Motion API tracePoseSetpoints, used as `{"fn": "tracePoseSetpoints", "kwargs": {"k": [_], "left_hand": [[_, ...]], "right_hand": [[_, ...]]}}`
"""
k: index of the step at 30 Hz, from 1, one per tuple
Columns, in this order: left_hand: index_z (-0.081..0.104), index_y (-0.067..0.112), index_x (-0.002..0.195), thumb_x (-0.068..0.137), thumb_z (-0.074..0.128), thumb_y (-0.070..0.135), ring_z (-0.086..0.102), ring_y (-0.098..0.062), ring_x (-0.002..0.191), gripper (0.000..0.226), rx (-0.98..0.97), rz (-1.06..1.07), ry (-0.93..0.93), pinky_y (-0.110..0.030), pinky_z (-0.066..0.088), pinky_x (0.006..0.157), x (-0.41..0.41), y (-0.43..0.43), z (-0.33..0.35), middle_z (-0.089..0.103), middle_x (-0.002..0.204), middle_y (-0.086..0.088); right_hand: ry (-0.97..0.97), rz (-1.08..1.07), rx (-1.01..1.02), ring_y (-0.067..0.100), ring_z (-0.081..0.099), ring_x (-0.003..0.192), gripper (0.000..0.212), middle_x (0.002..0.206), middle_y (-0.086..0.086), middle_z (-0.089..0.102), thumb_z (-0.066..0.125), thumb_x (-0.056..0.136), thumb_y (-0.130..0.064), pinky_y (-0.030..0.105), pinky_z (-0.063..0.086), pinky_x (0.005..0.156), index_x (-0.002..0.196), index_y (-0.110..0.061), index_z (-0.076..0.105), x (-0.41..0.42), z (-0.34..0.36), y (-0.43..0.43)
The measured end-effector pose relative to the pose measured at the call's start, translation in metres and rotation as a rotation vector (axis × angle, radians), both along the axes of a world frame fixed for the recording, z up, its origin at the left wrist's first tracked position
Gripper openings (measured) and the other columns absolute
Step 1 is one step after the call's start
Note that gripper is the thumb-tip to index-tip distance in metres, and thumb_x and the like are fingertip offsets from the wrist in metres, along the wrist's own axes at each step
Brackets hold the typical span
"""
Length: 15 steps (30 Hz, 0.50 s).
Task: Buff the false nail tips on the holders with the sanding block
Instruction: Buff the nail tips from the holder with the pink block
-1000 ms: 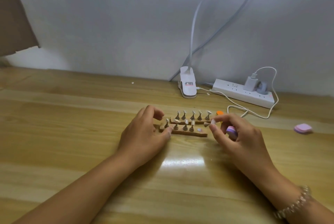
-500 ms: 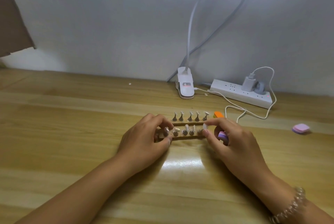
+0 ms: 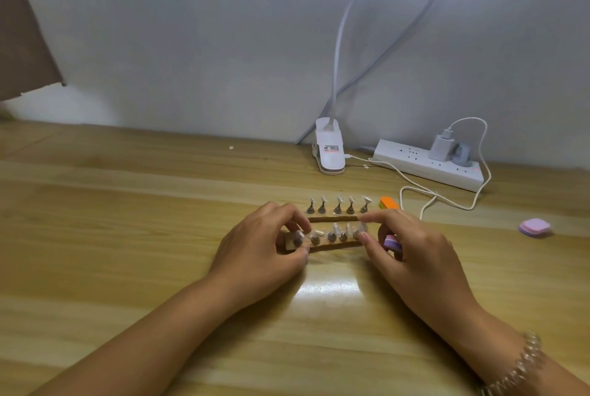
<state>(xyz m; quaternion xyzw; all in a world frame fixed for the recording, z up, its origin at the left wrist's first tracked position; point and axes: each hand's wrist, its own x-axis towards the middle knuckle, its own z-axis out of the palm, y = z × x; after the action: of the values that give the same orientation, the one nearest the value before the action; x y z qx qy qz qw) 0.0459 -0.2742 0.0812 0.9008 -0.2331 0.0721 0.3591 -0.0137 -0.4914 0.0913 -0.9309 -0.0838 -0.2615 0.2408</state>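
- A beaded bracelet (image 3: pixel 517 367) sits on the right wrist, closest to the camera; both bare forearms reach forward over the wooden table (image 3: pixel 127 252).
- The left hand (image 3: pixel 265 248) has its fingers curled, with thumb and fingertips pinching the left end of the near holder (image 3: pixel 332 247).
- The right hand (image 3: pixel 412 255) pinches the right end of that same strip between index finger and thumb. Its other fingers are curled round the sanding block (image 3: pixel 392 242), a purple and pink piece tucked against the palm.
- The near holder is a brown wooden strip lying on the table between the two hands. It carries a row of small dark stands, each topped with a pale false nail tip (image 3: pixel 335 229) — some upright, some leaning.
- Just behind it lies the far holder (image 3: pixel 335 219), a matching strip with five stands. Its nail tips are untouched by either hand.
- An orange block (image 3: pixel 389 203) lies just beyond the right hand's fingers, at the right end of the far holder.
- A purple block (image 3: pixel 534 227) lies well apart, off to the right.
- A white cable (image 3: pixel 447 200) loops over the table behind the orange block.
- Against the wall stand a white clip lamp base (image 3: pixel 330 153) and a power strip (image 3: pixel 427 165) — a white charger (image 3: pixel 442 146) is plugged into it.
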Motion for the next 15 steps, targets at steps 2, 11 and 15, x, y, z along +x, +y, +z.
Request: {"fn": "tracePoseSetpoints", "kwargs": {"k": [2, 11, 15], "left_hand": [[0.059, 0.043, 0.094, 0.081, 0.071, 0.034, 0.054, 0.004, 0.083, 0.020, -0.003, -0.002, -0.002, -0.018, 0.038, 0.064, 0.0003, -0.0001, -0.0004, 0.057, 0.096, 0.023], [0.060, 0.042, 0.093, 0.079, 0.073, 0.029, 0.055, 0.002, 0.080, 0.023, -0.048, -0.009, 0.015, -0.024, 0.047, 0.071, -0.0024, -0.0007, 0.0002, 0.058, 0.096, 0.022], [0.061, 0.040, 0.093, 0.080, 0.073, 0.029, 0.054, 0.002, 0.083, 0.021, -0.048, -0.003, 0.009, -0.026, 0.044, 0.076, -0.0031, -0.0011, 0.0012, 0.059, 0.094, 0.020]], "right_hand": [[-0.002, 0.003, 0.016, 0.006, 0.057, 0.069, 0.025, 0.078, -0.013, 0.056, 0.062, 0.087, -0.037, 0.041, 0.054, 0.059, 0.110, -0.029, 0.065, 0.0006, -0.0001, 0.0006], [-0.035, 0.063, -0.066, -0.013, 0.043, 0.064, 0.018, 0.083, -0.026, 0.043, 0.067, 0.085, -0.034, 0.030, 0.049, 0.050, 0.102, -0.031, 0.066, -0.0035, 0.0007, 0.0071], [-0.038, 0.099, -0.083, -0.007, 0.048, 0.066, 0.014, 0.084, -0.022, 0.046, 0.068, 0.084, -0.033, 0.033, 0.050, 0.051, 0.097, -0.029, 0.064, -0.0040, 0.0009, 0.0068]]}}
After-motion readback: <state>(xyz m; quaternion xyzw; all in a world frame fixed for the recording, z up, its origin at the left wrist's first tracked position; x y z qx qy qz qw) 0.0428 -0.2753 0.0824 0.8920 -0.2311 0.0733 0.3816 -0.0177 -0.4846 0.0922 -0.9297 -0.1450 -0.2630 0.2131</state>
